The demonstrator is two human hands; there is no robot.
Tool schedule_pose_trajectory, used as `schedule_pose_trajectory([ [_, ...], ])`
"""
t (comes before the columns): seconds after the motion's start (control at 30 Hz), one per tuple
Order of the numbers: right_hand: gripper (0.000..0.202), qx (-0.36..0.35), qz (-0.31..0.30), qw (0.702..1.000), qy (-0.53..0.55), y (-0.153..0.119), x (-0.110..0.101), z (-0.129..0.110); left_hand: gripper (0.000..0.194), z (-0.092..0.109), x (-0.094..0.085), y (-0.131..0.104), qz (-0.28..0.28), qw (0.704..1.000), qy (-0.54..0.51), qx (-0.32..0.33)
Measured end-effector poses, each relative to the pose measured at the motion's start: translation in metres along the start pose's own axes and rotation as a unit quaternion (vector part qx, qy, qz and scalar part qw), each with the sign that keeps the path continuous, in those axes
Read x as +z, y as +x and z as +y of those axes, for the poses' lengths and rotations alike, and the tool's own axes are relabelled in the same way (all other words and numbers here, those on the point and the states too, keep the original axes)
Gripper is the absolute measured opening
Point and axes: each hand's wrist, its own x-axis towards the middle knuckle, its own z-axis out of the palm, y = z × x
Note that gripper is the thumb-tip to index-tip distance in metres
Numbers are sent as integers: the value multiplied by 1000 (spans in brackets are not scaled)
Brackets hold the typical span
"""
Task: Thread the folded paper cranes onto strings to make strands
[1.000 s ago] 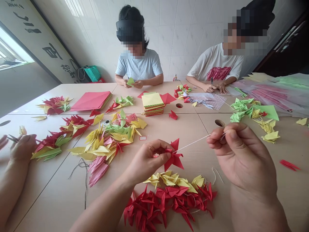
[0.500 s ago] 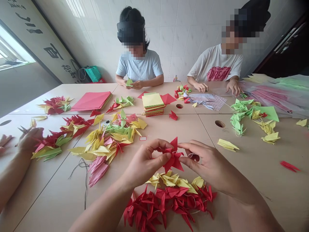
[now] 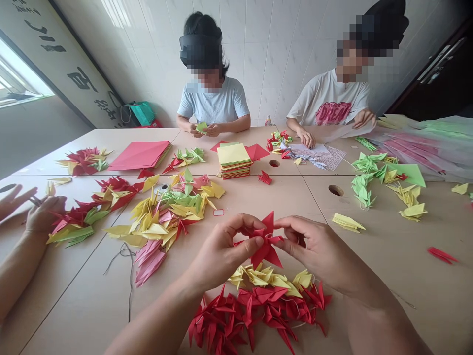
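At the table's near middle, red folded piece [image 3: 266, 255]: it is resting between the two hands, spreading its points just above the near heap.
Left hand [image 3: 226, 249]: it is pinching the red folded piece, thumb pressing its face.
Right hand [image 3: 320, 242]: it is narrowing at the piece's right side, seemingly touching; whether it is gripping, one cannot tell.
Threaded pieces: toward six o'clock from the hands, red cranes [image 3: 218, 320] and yellow folded pieces [image 3: 260, 276] are lying close together, white thread showing among the red ones. This part is looking done; whether the held piece is already carrying thread, one cannot tell.
Loose pieces: a yellow flat-folded piece [image 3: 348, 222] and a red flat-folded piece [image 3: 442, 255] are lying apart toward three o'clock, apparently unthreaded. Toward ten o'clock, a mixed heap [image 3: 166, 214] is sprawling; how much of it is strung is not showing.
Paper: squares are sitting in a yellow-topped stack [image 3: 234, 154] toward twelve and a red-topped stack [image 3: 138, 155] toward ten, looking unfolded.
Shirt [image 3: 325, 93]: toward one o'clock, its pink lettering is seemingly reading "DREAM".
Wall panel [image 3: 68, 61]: toward ten o'clock, it is showing large dark characters, apparently including 川 and 百.
Small labels: a red-bordered sticker [image 3: 218, 212] and a little bottle [image 3: 268, 120] are showing nothing legible; no brand is standing out.
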Motion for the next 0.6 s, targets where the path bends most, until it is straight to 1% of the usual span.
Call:
schedule_pose_trajectory([
  [0.07,20,-12,-26,1000,0,1,3,1,16,0,1,-1,0,1000,4,2],
  [0.13,19,-23,-36,999,-1,2,4,1,17,1,0,-1,-1,1000,10,2],
  [0.3,18,-4,-22,1000,11,1,0,-1,17,0,-1,0,11,1000,-1,0],
  [0.47,23,-14,-2,1000,-7,-1,-4,-3,18,-1,-1,1,11,1000,6,7],
  [0.53,22,-17,14,1000,-14,-2,-5,-3,17,-1,-2,1,8,1000,7,9],
  [0.6,20,-21,25,999,3,-3,-6,-3,16,-2,-2,1,7,1000,11,9],
])
